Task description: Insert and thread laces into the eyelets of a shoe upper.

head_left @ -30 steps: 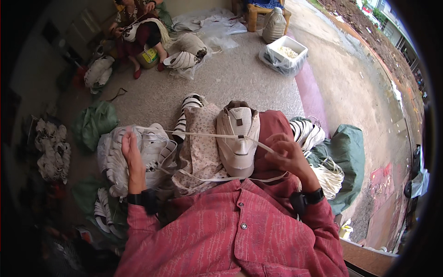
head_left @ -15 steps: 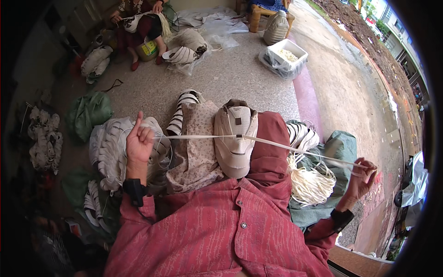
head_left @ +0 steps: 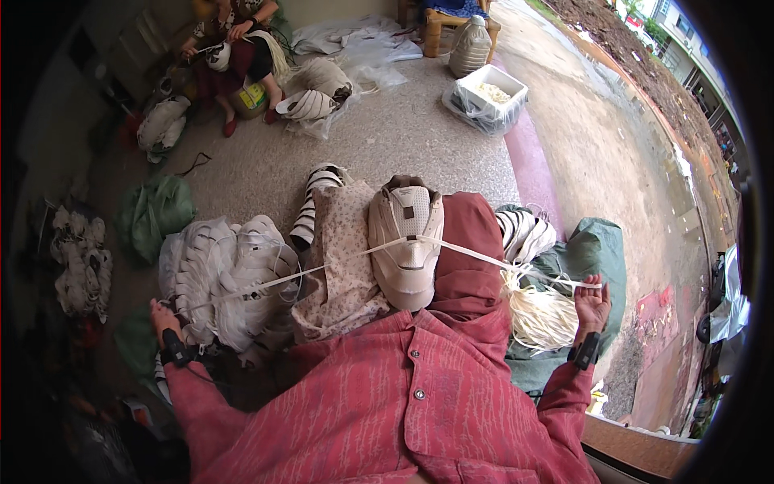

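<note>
A beige sneaker rests on my lap, its toe toward me. A flat white shoelace runs through its lowest eyelets and stretches out to both sides. Low at the left, my left hand is closed on one end, its fingers partly hidden. Off to the right, my right hand has its palm turned up and the other end caught at its fingers. The left length slants down over a pile of pale shoes; the right one passes above a bundle of loose cream laces.
Green sacks and more strung shoes lie at the left. Striped shoe parts sit by my right knee on a green sack. Farther off are a white tub of laces and a seated person handling a shoe.
My left hand has moved down and outward to the left, drawing its lace end with it. My right hand has come slightly inward and turned palm up. The sneaker stays on my lap.
</note>
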Demonstrator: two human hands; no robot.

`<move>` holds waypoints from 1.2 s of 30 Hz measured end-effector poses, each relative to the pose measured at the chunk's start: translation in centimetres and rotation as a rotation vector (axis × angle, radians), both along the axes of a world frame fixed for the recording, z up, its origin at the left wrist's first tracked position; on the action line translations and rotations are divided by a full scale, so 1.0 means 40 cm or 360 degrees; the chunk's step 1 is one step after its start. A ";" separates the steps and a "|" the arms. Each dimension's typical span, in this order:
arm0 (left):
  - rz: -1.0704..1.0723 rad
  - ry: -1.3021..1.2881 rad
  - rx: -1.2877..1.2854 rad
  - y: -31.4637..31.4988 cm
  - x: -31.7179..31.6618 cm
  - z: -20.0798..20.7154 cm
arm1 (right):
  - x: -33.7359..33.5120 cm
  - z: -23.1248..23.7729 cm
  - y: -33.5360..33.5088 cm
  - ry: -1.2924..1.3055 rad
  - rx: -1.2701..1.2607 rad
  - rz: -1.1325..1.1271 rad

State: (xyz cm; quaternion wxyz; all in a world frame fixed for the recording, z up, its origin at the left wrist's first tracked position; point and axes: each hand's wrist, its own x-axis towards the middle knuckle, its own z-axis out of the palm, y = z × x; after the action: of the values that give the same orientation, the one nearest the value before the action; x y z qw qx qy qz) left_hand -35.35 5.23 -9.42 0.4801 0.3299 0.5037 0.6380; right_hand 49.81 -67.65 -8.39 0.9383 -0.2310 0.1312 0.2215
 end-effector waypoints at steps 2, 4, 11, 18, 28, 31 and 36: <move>0.0089 0.0108 0.0007 0.015 -0.079 0.025 | 0.030 -0.039 0.034 0.0115 -0.0138 -0.0128; 0.0089 0.0184 0.0030 0.025 -0.105 0.058 | 0.065 -0.084 0.032 0.0185 -0.0236 -0.0188; -0.0218 0.0328 0.0062 -0.064 0.347 0.239 | 0.156 -0.209 -0.148 0.0093 -0.0686 -0.0204; -0.1516 0.0731 0.0513 -0.366 1.010 0.427 | -0.020 0.087 0.259 -0.0989 -0.1494 -0.0158; -0.2135 0.1202 0.1358 -0.601 1.409 0.380 | -0.452 0.281 0.786 -0.2745 -0.1930 0.0599; -0.2089 0.1176 0.1348 -0.618 1.401 0.359 | -0.467 0.280 0.781 -0.2549 -0.1865 0.0800; -0.2133 0.1284 0.1321 -0.625 1.407 0.354 | -0.456 0.272 0.783 -0.2531 -0.1799 0.0893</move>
State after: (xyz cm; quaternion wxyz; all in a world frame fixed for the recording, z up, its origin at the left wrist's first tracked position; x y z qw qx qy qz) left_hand 20.92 -19.78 4.75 0.3803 0.9031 0.0633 0.1890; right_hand 31.56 -36.35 2.48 0.4210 -0.7438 -0.5048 0.1215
